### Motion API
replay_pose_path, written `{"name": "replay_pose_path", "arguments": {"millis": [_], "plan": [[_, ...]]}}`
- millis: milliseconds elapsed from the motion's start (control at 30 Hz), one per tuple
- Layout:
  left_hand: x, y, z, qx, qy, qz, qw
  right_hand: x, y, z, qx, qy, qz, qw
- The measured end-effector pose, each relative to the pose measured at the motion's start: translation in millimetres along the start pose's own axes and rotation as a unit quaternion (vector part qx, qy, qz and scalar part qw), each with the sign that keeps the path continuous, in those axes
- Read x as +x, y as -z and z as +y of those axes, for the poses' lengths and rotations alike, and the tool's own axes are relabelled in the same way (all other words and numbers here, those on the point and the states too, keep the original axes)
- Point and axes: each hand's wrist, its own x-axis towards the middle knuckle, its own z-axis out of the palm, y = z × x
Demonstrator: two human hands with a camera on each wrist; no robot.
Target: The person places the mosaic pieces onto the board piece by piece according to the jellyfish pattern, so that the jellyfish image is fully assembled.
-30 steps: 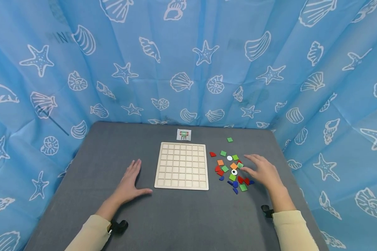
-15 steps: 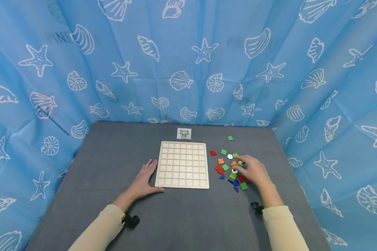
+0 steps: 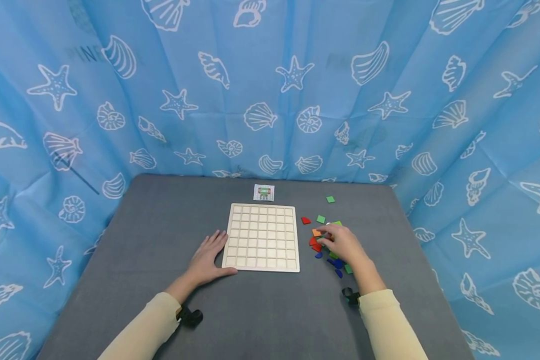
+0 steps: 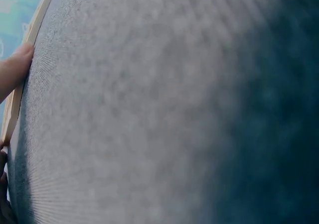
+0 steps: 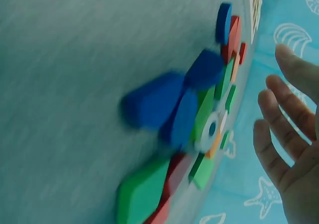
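Board (image 3: pixel 261 237) is being kept mid-table, with its left edge being touched by the left hand (image 3: pixel 207 260); the fingers are being held spread, the thumb is being laid against the near edge, and nothing is being gripped. If that side were being pushed unevenly, the board could be skewed or slid toward the pieces. Beyond the far edge, a card (image 3: pixel 264 192) is being displayed, and it could be nudged by the same push. Just right of the board, a red piece (image 3: pixel 306 220) is being passed first, then an orange tile (image 3: pixel 316 232), a far green tile (image 3: pixel 330 199) and blue pieces (image 3: pixel 339 273), with a white ring (image 5: pixel 202 140) among the crowd. Over these the right hand (image 3: pixel 342 243) is being held, thumb and fingers bent but parted; no piece is being seen between them, and whether any is being touched cannot be told. Because the pieces are being crowded together, neighbours could be scattered by a stray fingertip, or two could be lifted at once
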Motion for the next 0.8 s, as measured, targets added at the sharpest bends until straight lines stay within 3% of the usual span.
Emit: {"name": "replay_pose_path", "arguments": {"millis": [233,533,800], "plan": [[-0.9,-0.6,-0.5,0.014,-0.007,0.011,0.9998,24.1,-8,-9,0.017,-0.019,0.019,0.9995],[-1.3,-2.4,-3.0,0.034,-0.011,0.002,0.9994,62.6,-20,-9,0.003,-0.02,-0.025,0.9995],[-1.7,-3.7,-3.1,0.022,-0.02,0.012,0.9995,80.4,-30,-6,-0.021,-0.01,-0.061,0.9978]]}}
